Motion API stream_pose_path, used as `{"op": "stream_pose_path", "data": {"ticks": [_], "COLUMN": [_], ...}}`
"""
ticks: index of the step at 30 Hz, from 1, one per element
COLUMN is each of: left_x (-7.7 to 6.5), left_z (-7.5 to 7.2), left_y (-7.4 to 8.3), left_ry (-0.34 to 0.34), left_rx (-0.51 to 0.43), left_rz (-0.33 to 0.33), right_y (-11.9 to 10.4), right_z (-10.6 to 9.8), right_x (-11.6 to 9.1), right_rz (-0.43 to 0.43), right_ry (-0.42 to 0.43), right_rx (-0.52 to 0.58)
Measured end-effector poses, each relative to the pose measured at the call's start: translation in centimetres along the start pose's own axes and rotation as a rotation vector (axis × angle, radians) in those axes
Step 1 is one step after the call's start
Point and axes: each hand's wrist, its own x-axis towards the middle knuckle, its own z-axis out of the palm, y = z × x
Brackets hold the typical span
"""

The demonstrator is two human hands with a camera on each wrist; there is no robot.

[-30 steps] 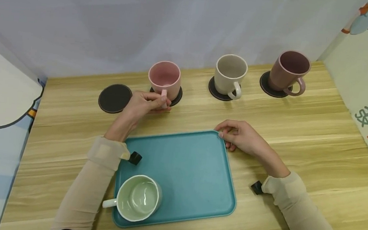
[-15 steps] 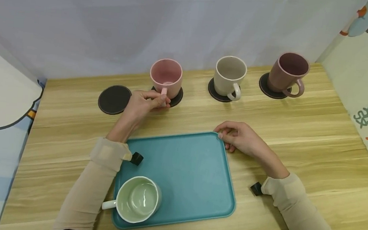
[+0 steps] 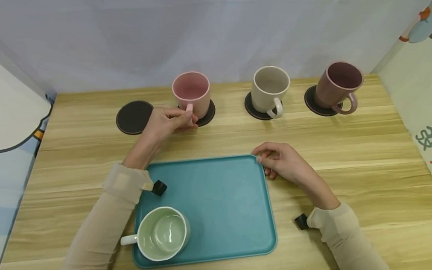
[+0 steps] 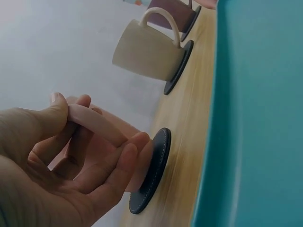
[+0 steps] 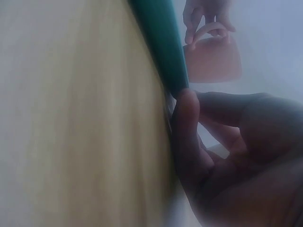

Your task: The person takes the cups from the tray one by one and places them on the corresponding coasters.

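Note:
A pink mug (image 3: 192, 88) stands over a black coaster (image 3: 210, 114) near the back wall. My left hand (image 3: 164, 124) grips its handle (image 4: 97, 124), fingers curled round it; in the left wrist view the mug's base is at the coaster. At the far right corner of the blue-green tray (image 3: 230, 196), my right hand (image 3: 284, 162) pinches the rim between thumb and fingers. A pale green mug (image 3: 163, 233) stands at the tray's near left corner, its handle jutting over the rim to the left.
A black coaster (image 3: 134, 117) lies bare at the back left. A cream mug (image 3: 270, 92) and a mauve mug (image 3: 337, 87) stand on coasters at the back right. A grey-white backdrop (image 3: 210, 23) rises along the table's far edge.
The pink mug has shifted slightly left and down in the head view over the last half second, with my left hand on its handle. My right hand and the tray stay in place.

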Motion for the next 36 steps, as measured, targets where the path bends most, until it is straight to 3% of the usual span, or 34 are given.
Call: {"op": "stream_pose_path", "data": {"ticks": [14,36], "left_x": [-0.05,0.3], "left_z": [0.0,0.04], "left_y": [-0.33,-0.01], "left_ry": [-0.029,-0.093], "left_rx": [0.025,0.116], "left_rz": [-0.055,-0.049], "right_y": [-0.23,-0.19], "right_z": [0.02,0.01], "right_x": [-0.06,-0.02], "right_rz": [0.014,0.018], "right_ry": [-0.001,-0.003], "right_rx": [0.007,0.022]}}
